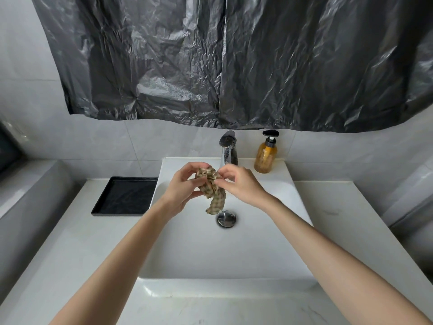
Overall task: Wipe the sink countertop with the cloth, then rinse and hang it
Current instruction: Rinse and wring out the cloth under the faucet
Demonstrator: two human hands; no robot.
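**Inspector:** Working left to right. A black tray sits on the countertop, just beside the basin's left wall. It plays no part in the step.

**Assistant:** And the hands?

**Inspector:** The left hand is over the basin, its fingers curled narrow round the bunched upper part of the checked cloth. The right hand meets it from the other side and pinches the same bunch between thumb and fingertips. A loose tail of cloth hangs down between them, ending just above the drain plug.

**Assistant:** Water running?

**Inspector:** I cannot tell; no clear stream shows beneath the faucet. A soap bottle stands just right of it, untouched.

**Assistant:** Your reading of the step?

**Inspector:** In my judgement, the rinse: the cloth is held over the basin under the spout rather than on the countertop. Whether it is being rubbed or wrung cannot be settled.

**Assistant:** Next requirement?

**Inspector:** Likely squeezing it out over the basin, opening the bunch flat, then hanging it. No hook or rail is in view.
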